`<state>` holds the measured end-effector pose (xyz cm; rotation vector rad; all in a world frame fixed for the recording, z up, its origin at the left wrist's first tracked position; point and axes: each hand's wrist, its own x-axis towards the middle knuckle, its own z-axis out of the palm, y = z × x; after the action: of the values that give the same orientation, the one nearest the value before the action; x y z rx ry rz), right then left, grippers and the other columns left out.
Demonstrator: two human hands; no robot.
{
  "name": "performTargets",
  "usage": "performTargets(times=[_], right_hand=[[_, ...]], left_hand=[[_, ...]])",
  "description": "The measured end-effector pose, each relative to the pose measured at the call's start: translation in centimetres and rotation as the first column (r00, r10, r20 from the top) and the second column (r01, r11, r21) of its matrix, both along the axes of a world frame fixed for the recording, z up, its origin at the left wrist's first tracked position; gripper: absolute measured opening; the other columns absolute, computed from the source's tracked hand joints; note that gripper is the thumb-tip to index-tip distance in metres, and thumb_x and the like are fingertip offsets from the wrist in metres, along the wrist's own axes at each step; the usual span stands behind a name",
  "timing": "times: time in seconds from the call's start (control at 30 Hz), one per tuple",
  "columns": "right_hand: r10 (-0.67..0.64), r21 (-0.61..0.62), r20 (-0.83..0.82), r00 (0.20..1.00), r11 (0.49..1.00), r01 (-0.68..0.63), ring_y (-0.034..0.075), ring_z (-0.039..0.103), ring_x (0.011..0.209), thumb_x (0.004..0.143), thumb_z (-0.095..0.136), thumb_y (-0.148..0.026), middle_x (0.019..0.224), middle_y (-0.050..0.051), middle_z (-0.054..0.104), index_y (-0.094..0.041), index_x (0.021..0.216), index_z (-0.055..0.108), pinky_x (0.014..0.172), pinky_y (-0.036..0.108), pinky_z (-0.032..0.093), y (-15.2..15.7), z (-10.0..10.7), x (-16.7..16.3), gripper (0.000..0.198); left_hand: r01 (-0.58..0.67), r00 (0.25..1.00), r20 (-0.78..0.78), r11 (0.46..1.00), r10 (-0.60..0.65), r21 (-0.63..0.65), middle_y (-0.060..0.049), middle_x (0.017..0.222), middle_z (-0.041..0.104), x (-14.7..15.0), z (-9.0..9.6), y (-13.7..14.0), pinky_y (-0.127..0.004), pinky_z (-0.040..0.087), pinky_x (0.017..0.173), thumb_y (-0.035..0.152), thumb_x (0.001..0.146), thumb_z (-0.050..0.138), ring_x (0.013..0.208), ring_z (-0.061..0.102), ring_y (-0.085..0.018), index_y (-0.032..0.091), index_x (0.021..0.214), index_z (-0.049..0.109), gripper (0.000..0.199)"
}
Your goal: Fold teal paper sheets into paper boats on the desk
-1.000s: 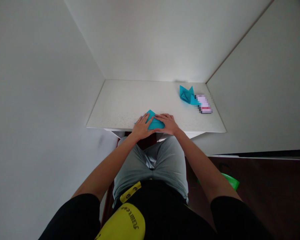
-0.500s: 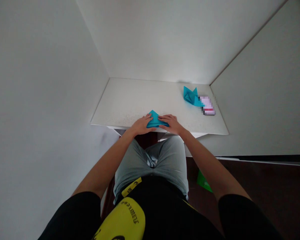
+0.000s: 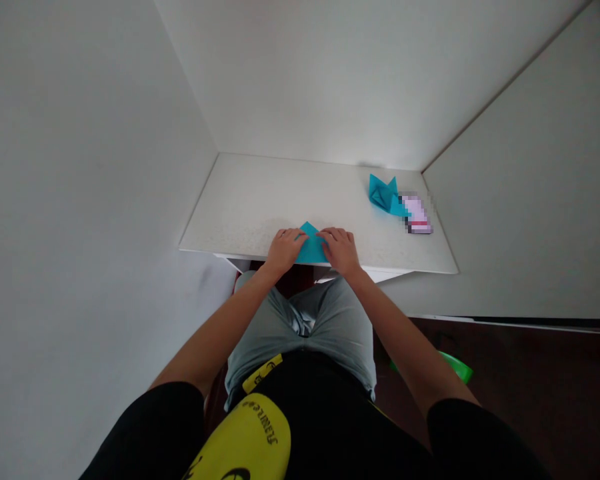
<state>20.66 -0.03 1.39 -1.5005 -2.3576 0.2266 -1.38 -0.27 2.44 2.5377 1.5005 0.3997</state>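
A blue sheet of folded paper [image 3: 312,250] lies at the front edge of the white tabletop, its pointed top facing the wall. My left hand [image 3: 285,248] is at its left side, fingers curled in and fingertips gripping the upper left edge. Opposite it, my right hand [image 3: 341,249] has bent fingers closed on the upper right edge. Both hands cover the paper's sides, and the thumbs are mostly hidden.
Toward the back right stands a folded blue paper shape [image 3: 384,196], its tip overlapping a pixelated pink, phone-like object [image 3: 417,213]. White walls enclose the tabletop [image 3: 260,193] on the left, back and right. Something green [image 3: 457,367] is on the floor below right.
My fingers were stretched flat over the paper and are now curled at its sides. The paper now shows a plainer face reaching nearer the table edge. The view has shifted slightly.
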Motion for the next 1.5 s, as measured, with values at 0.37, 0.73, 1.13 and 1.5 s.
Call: performTargets(times=[0.37,0.73,1.13,1.5], right_hand=[[0.138,-0.010,-0.042,0.990,0.990,-0.138,0.034,0.041,0.160,0.108,0.054,-0.053,0.174,0.014,0.043,-0.020,0.171,0.037,0.131,0.055,0.036,-4.1,-2.8,2.3,0.074],[0.012,-0.086,-0.194,0.981,0.996,-0.029,0.033,0.069,0.114,0.102,0.060,-0.030,0.122,0.010,0.080,-0.027,0.122,0.079,0.103,0.050,0.049,-4.5,-1.3,4.3,0.028],[-0.263,-0.135,-0.297,0.918,0.963,0.232,0.032,0.069,0.093,0.096,0.065,-0.050,0.107,0.012,0.076,-0.018,0.147,0.059,0.085,0.048,0.056,2.4,-1.9,4.8,0.060],[0.189,-0.045,-0.086,0.978,0.980,-0.194,0.030,0.058,0.147,0.111,0.051,-0.043,0.158,0.005,0.063,-0.032,0.149,0.068,0.117,0.053,0.045,-1.4,-1.4,6.3,0.042]], left_hand=[[-0.053,0.998,0.040,0.998,0.051,0.046,-0.011,0.178,0.033,-3.4,-3.4,-5.0,-0.051,0.027,0.137,0.045,0.107,0.053,0.166,0.031,-0.029,0.021,0.170,0.040,0.068],[-0.054,0.964,0.254,0.995,0.073,-0.083,-0.004,0.129,0.081,-5.8,-1.7,-3.9,-0.048,0.052,0.115,0.022,0.098,0.062,0.129,0.071,-0.027,0.032,0.123,0.082,0.033],[-0.340,0.844,0.335,0.900,0.420,-0.272,-0.008,0.106,0.078,-3.6,-1.5,2.7,-0.041,0.058,0.090,0.038,0.091,0.078,0.095,0.074,-0.027,0.018,0.133,0.065,0.048],[0.121,0.978,0.173,0.993,-0.116,-0.016,-0.008,0.157,0.064,-6.6,-2.7,-1.5,-0.049,0.032,0.133,0.044,0.105,0.061,0.153,0.053,-0.024,0.027,0.147,0.066,0.046]])
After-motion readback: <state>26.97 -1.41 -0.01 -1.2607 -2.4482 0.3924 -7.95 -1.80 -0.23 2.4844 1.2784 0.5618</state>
